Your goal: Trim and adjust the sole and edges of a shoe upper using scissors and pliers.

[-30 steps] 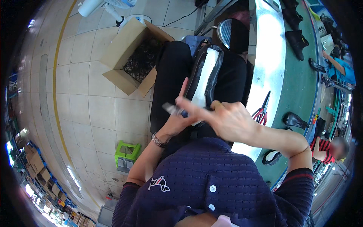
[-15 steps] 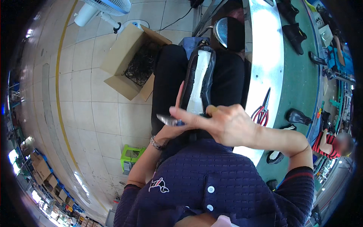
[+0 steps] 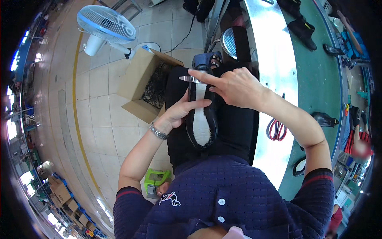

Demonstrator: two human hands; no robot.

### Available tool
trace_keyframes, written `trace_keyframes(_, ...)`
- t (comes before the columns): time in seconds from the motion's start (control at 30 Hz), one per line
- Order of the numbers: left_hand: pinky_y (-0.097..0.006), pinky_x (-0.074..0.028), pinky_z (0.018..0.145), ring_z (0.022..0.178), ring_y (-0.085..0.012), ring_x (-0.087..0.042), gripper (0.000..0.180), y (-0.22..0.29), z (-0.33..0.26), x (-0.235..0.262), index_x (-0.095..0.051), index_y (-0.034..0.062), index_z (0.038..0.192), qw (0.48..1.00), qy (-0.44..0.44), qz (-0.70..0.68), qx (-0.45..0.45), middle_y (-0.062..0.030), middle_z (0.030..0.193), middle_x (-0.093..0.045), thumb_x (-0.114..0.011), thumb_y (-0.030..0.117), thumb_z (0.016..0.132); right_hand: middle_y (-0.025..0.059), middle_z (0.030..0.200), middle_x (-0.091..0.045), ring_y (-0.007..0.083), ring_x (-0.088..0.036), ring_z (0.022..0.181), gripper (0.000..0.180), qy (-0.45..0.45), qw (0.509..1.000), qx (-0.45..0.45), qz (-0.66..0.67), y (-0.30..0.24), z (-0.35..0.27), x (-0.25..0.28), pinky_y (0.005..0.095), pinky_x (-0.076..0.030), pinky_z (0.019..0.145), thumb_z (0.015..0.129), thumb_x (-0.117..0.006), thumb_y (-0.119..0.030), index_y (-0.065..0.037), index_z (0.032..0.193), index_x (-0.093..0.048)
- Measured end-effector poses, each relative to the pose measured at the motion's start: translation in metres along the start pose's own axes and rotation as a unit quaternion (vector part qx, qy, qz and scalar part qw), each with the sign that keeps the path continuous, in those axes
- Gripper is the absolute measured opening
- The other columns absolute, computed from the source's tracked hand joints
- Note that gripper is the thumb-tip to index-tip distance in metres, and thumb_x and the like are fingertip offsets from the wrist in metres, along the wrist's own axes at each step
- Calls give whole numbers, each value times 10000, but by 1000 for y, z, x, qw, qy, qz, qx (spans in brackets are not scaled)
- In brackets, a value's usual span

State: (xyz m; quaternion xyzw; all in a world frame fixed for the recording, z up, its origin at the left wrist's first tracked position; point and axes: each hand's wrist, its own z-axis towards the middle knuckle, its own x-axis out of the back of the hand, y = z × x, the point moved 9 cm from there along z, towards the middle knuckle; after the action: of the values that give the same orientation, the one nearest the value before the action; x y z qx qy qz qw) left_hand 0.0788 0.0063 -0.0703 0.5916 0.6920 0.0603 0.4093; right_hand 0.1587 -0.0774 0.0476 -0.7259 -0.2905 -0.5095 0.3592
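A black shoe upper (image 3: 213, 126) with a whitish underside lies sole up over my lap, its broad rounded end toward me. My left hand (image 3: 180, 111) grips the shoe around its middle, the thumb lying across the white underside. At the far, narrower end my right hand (image 3: 240, 91) is closed on a small metal tool with a pointed blade (image 3: 186, 78). The blade sticks out leftward beyond the shoe's edge, the index finger stretched along the tool. The tool's handle is hidden in the fingers, so its exact kind cannot be told.
Red-handled cutters (image 3: 275, 130) lie on the metal bench (image 3: 274, 71) at my right. Beyond runs a green belt (image 3: 320, 85) with black shoes (image 3: 302, 32). At left stand an open cardboard box (image 3: 133, 81) of black scraps, a fan (image 3: 105, 24) and a green stool (image 3: 153, 177).
The shoe now has its broad rounded end near me. Both hands have moved from its near end to its middle and far end; the left thumb now rests across the underside.
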Motion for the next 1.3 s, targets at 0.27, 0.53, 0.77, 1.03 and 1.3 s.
trace_keyframes(0.27, -352, -325, 1101, 1283, -181, -417, 1120, 22, -26, -27, -54, 119, 1557, 960, -34, 182, -210, -77, 1433, -399, -829, 153, 749, 66, 755, -643, 174, -672, 784, 372, 210, 766, -242, 558, 51, -108, 5, 285, -488, 760, 954, -579, -184, -67, 1303, -526)
trace_keyframes(0.53, -384, -277, 1141, 1381, -239, -342, 1403, -32, 0, -41, 176, 227, 1529, 942, -114, 179, -259, -128, 1540, -252, -886, 53, 630, 95, 892, -691, 137, -657, 757, 219, 24, 555, -231, 799, 13, -151, -92, 272, -514, 709, 828, -747, -62, -48, 986, -596)
trace_keyframes(0.77, -405, -206, 1172, 1462, -279, -189, 1478, -43, -6, -54, 205, 226, 1518, 937, -128, 211, -246, -153, 1613, -29, -918, 92, 566, 54, 698, -649, 97, -596, 607, 374, -91, 568, -242, 781, -25, -157, -108, 226, -461, 574, 976, -575, -374, -16, 900, -649)
trace_keyframes(1.03, -424, -175, 1173, 1481, -353, -88, 1334, -46, -23, -69, -8, 162, 1560, 890, -65, 341, -295, -180, 1601, -34, -903, 180, 570, 43, 576, -574, 123, -575, 528, 588, -206, 645, -217, 703, -47, -160, -107, 282, -452, 541, 1000, -459, -490, -32, 665, -612)
trace_keyframes(1.3, -422, -152, 1177, 1489, -352, -48, 1302, -65, -27, -60, -16, 149, 1557, 910, -20, 310, -276, -176, 1604, -29, -855, 76, 566, 142, 540, -599, 265, -648, 515, 627, -285, 863, -171, 381, -32, -140, -69, 375, -497, 520, 1003, -459, -450, 20, 625, -629)
